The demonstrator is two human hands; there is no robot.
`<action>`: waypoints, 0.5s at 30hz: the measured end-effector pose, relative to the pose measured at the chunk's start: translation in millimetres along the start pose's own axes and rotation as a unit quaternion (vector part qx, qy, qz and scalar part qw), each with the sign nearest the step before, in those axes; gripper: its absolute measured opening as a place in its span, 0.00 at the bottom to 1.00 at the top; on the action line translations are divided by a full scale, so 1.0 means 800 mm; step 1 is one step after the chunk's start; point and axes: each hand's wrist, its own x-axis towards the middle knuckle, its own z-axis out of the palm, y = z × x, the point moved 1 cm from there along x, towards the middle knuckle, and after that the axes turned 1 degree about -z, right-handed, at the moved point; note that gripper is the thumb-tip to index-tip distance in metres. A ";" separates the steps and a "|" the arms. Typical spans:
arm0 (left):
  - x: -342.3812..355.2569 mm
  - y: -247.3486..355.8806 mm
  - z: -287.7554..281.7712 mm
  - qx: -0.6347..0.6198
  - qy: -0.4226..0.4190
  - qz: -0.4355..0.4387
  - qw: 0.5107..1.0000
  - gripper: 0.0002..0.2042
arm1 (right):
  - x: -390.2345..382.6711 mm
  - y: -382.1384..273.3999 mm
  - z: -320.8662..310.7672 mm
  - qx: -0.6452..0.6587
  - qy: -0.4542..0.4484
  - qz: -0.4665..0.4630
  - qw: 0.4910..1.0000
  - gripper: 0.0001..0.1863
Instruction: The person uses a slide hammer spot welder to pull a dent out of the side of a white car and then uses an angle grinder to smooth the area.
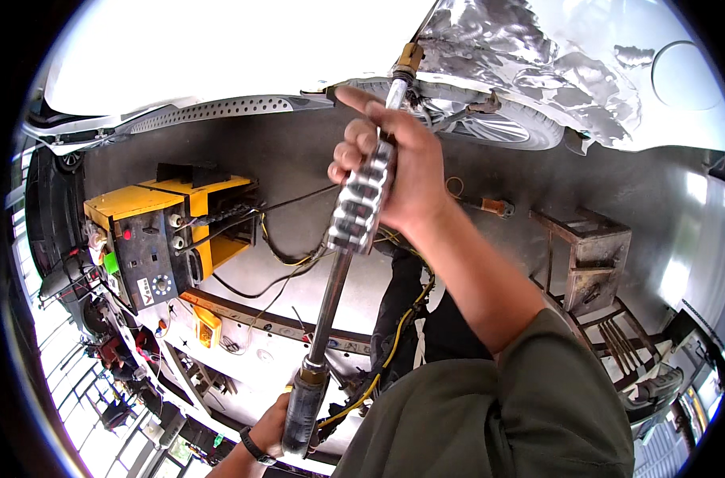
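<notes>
A slide hammer dent puller (328, 307) runs from my lower left up to the car's side panel, its tip end by a brass-coloured fitting (411, 57). Around the upper part of its ridged chrome weight (361, 203), my right hand (402, 155) is closed, slightly blurred, with the index finger stretched out. At the near end, my left hand (276, 422) grips beside the dark handle (302, 410); the handle partly hides its fingers. Bare, sanded metal patches (530, 60) show on the white car panel (219, 48) beside the fitting.
A yellow welding machine (151, 239) with cables stands at left. The car wheel (498, 119) is beyond my right hand. An orange-headed tool (498, 207) lies on the floor, and a rusty metal stand (589, 255) is at right. A yellow cable (398, 342) hangs by my legs.
</notes>
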 end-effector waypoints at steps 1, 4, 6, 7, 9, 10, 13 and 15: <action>-0.008 0.002 0.000 -0.002 0.002 -0.001 1.000 0.23 | -0.015 0.019 0.004 -0.018 0.024 -0.051 0.998 0.22; -0.020 0.016 -0.012 -0.057 -0.100 -0.018 0.993 0.16 | -0.097 0.098 0.034 -0.008 -0.020 0.113 0.993 0.19; -0.020 0.010 -0.019 -0.050 -0.076 -0.032 0.995 0.18 | -0.102 0.096 0.038 0.040 0.001 0.071 0.997 0.19; -0.022 0.009 -0.021 -0.041 -0.071 -0.028 0.996 0.19 | -0.099 0.096 0.037 0.023 -0.012 0.083 0.996 0.20; -0.016 -0.001 -0.040 -0.027 -0.071 -0.016 0.997 0.18 | -0.091 0.086 0.037 0.017 -0.027 0.108 0.994 0.22; -0.015 0.000 -0.039 -0.041 -0.064 -0.020 0.997 0.18 | -0.085 0.079 0.037 0.010 -0.042 0.136 0.990 0.24; -0.017 0.006 -0.031 -0.046 -0.076 -0.009 0.996 0.16 | -0.041 0.034 0.023 -0.048 -0.014 0.071 0.996 0.25; -0.021 0.019 -0.016 -0.077 -0.093 0.004 0.993 0.15 | -0.004 0.011 0.004 0.083 -0.089 0.032 0.992 0.24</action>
